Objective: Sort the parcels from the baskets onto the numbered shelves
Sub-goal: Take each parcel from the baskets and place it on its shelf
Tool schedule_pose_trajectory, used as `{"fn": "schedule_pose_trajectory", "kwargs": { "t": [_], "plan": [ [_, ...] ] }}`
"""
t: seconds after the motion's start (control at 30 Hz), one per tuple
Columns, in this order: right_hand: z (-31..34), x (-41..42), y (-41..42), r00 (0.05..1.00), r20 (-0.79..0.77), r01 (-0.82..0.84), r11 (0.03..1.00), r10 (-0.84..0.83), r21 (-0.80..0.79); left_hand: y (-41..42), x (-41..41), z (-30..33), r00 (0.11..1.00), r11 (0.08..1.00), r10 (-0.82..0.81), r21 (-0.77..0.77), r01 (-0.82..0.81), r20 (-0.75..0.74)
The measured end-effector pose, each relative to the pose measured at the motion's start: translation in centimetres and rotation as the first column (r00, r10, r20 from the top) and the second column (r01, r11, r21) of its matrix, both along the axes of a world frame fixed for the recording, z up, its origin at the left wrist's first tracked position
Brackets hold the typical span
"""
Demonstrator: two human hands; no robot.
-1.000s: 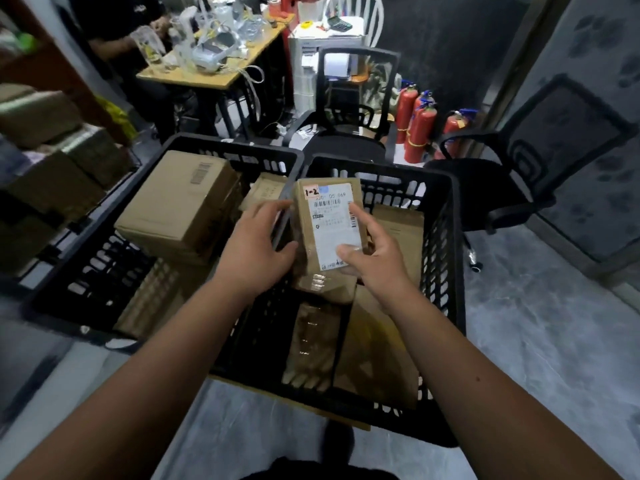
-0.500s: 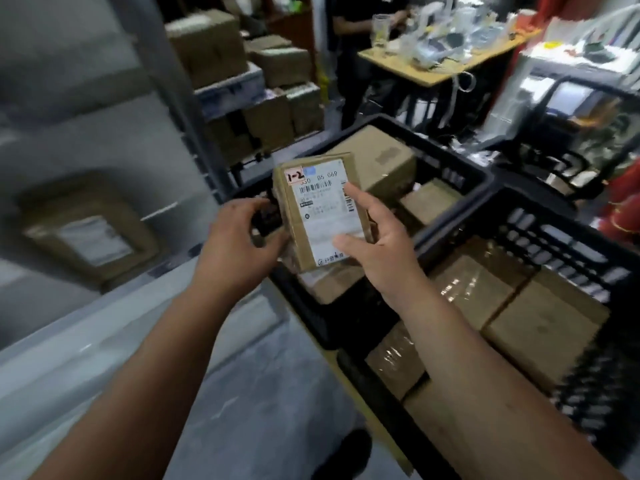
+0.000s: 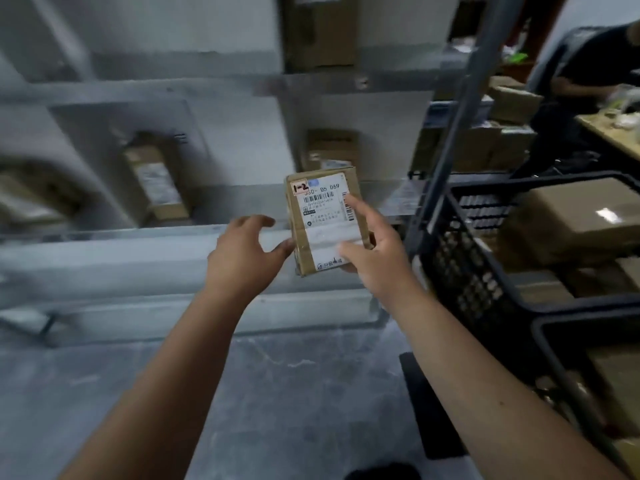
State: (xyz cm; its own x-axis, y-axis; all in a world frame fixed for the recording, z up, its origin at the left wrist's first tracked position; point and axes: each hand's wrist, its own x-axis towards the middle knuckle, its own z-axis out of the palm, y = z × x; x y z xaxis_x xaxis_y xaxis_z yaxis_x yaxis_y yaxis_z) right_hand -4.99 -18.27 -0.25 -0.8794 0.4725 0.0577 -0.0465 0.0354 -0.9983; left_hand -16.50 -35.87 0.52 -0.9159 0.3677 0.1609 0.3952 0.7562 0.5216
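A small brown parcel (image 3: 323, 220) is held up in front of the grey shelves (image 3: 145, 244). It is gripped by the right hand (image 3: 374, 251): the thumb is laid across the white label and the other fingers are curled behind the box. The left hand (image 3: 242, 258) is near the parcel's left edge, with loose, spread fingers; its thumb is at the box's edge, but whether it touches cannot be told. Nothing is held in its grip.

A tag reading "1-2" can be seen at the top left of the label. The step in hand is judged to be carrying this parcel to its shelf. Next, the shelf with the matching number must be found, and the parcel must be set down flat on it. No shelf numbers can be read here, as the view is blurred.

Counted: one parcel is in the hands. Three parcels (image 3: 157, 181) can be made out on the grey shelves, though blur may hide more. Two black baskets (image 3: 467, 271) are seen on the right, with more boxes still inside. One large box (image 3: 571, 220) is plain in the farther basket. More stacked boxes and one other person (image 3: 588, 81) are seen behind.
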Motion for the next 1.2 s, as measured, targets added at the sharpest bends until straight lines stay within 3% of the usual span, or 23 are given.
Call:
{"fn": "schedule_pose_trajectory", "kwargs": {
  "t": [0.3, 0.47, 0.67, 1.2],
  "plan": [
    [0.7, -5.5, -17.2, 0.931, -0.024, -0.362, 0.931, 0.364, 0.054, -20.4, 0.0, 0.8, 0.961, 0.962, 0.273, 0.045, -0.271, -0.044],
    [2.0, -8.5, -24.0, 0.882, -0.047, -0.464, 0.881, 0.469, 0.089, -27.5, -0.6, 1.5, 0.919, 0.923, 0.385, 0.045, -0.382, -0.083],
    [4.0, -13.2, -28.8, 0.826, -0.072, -0.552, 0.829, 0.559, 0.092, -32.5, -3.5, 3.4, 0.873, 0.881, 0.472, 0.04, -0.471, -0.122],
    [9.3, -32.2, -32.8, 0.727, -0.153, -0.663, 0.742, 0.67, 0.101, -37.6, -20.3, 10.6, 0.845, 0.858, 0.513, 0.103, -0.503, -0.151]
  ]
}}
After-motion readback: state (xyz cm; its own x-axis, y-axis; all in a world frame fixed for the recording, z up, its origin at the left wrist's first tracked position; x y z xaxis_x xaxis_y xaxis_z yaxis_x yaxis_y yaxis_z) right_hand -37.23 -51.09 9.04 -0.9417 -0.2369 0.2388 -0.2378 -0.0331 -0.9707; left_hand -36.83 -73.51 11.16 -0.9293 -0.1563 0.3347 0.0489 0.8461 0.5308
